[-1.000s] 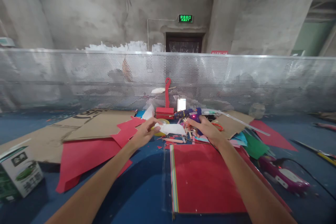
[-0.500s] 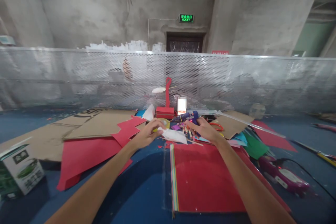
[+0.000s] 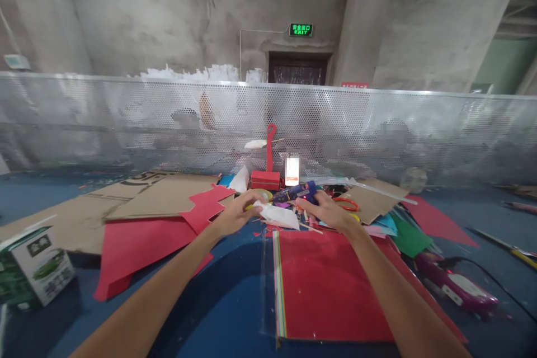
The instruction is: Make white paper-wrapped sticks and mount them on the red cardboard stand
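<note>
My left hand [image 3: 239, 211] pinches one end of a white, soft-looking flat piece [image 3: 280, 216], perhaps paper, between thumb and fingertips. Wrapped in my right hand [image 3: 331, 210] is a dark blue hot glue gun [image 3: 292, 194], its nozzle pointing left, just above the white piece. I cannot tell whether the nozzle touches it. A roll of yellowish tape [image 3: 264, 194] lies behind the left fingers, partly hidden. Beyond the hands stands a red paper construction [image 3: 265, 180] with a box base and a tall hooked upright; another white piece [image 3: 255, 145] sits beside the upright.
A stack of red card sheets [image 3: 335, 291] lies in front of me. Cardboard [image 3: 159, 201] and red offcuts spread left, near a green-white carton [image 3: 39, 268]. Orange-handled scissors [image 3: 346, 203], a purple corded device [image 3: 457, 285] and a cutter [image 3: 503, 246] lie right. A perforated metal screen [image 3: 168, 123] stands behind.
The glue gun has tilted and come slightly lower and nearer the white piece. My left hand keeps its pinch almost in place. The whole view has shifted slightly.
</note>
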Motion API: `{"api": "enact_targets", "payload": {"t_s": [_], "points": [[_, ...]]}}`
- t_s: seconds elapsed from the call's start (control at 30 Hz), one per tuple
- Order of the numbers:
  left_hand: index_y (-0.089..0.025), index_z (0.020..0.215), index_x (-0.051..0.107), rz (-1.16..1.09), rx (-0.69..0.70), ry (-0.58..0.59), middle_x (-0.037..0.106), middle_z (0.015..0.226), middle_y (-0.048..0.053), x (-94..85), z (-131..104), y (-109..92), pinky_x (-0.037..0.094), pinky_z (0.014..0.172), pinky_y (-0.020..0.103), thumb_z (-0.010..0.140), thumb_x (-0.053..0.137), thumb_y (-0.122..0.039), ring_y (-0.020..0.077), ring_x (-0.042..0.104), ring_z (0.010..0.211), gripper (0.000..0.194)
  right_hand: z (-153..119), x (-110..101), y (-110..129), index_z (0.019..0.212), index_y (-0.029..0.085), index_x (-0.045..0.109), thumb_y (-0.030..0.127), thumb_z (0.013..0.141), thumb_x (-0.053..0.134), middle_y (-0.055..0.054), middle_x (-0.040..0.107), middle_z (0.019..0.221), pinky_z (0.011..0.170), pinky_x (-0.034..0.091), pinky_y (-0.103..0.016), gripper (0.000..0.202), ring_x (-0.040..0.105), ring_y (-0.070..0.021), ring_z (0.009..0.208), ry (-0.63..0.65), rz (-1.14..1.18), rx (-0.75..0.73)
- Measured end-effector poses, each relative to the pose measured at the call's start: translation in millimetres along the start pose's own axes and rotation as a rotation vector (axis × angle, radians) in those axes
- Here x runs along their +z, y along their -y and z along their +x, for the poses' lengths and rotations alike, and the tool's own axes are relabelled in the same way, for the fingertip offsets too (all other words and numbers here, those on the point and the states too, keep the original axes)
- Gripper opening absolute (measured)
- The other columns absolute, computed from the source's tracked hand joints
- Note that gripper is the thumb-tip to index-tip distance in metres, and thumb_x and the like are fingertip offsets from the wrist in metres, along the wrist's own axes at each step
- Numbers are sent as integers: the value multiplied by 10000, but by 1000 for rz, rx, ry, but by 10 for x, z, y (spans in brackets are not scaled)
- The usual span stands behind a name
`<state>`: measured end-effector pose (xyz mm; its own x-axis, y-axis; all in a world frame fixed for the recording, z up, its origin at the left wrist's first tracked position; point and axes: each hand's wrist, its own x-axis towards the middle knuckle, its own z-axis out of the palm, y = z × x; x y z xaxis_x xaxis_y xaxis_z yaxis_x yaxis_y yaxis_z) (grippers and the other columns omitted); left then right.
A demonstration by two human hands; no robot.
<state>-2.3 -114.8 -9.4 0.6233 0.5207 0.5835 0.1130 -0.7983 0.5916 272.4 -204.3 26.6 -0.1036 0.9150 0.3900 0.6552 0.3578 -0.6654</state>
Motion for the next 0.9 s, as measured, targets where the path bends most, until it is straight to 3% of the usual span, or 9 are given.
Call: {"api": "enact_targets", "payload": {"t_s": [0.1,0.4,0.9], "points": [[-198,1106,594,-103,-47,-1,622,1118,81,28,-6,18,483,846,314,932,577,-407,202,596,997,272,18,43,18,762,181,654,559,850,569,-74,646,800,677,464,-312,397,600,-219,775,-3,-60,-6],[-206,1187,534,-311,-85,18,537,1345,108,88,-4,9,478,905,327,906,634,-357,204,585,1091,335,41,152,13,782,172,642,527,878,537,-39,640,737,634,425,-285,383,578,-181,694,5,-25,-72],[-195,1144,518,-360,-147,7,560,1272,94,107,-1,-32,500,841,306,884,659,-340,191,598,1060,329,54,213,61,674,197,554,507,917,491,1,565,585,586,370,-268,399,542,-163,613,-16,-32,-57]]}}
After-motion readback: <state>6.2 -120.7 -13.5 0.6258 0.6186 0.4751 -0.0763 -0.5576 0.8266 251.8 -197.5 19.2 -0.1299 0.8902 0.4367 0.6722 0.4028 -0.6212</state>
